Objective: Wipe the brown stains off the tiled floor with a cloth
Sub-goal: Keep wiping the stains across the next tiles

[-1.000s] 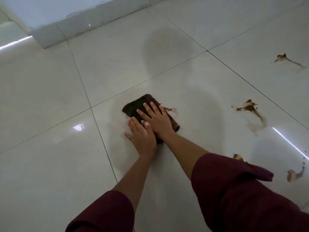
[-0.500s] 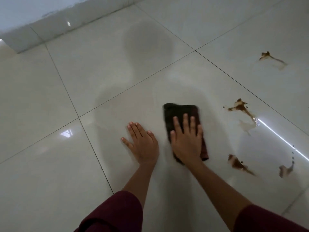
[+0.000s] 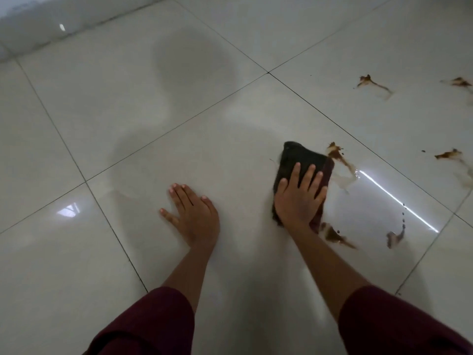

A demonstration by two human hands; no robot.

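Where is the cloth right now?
The dark cloth lies right of centre, flat under the right hand, between two brown stains.

No legible text, label, brand, number or sign appeared anywhere in the view. The glossy pale tiled floor carried only grout lines, light reflections and brown stains, none forming characters. The dark folded cloth showed no tag or print, and the dark red sleeves bore no logo or lettering.
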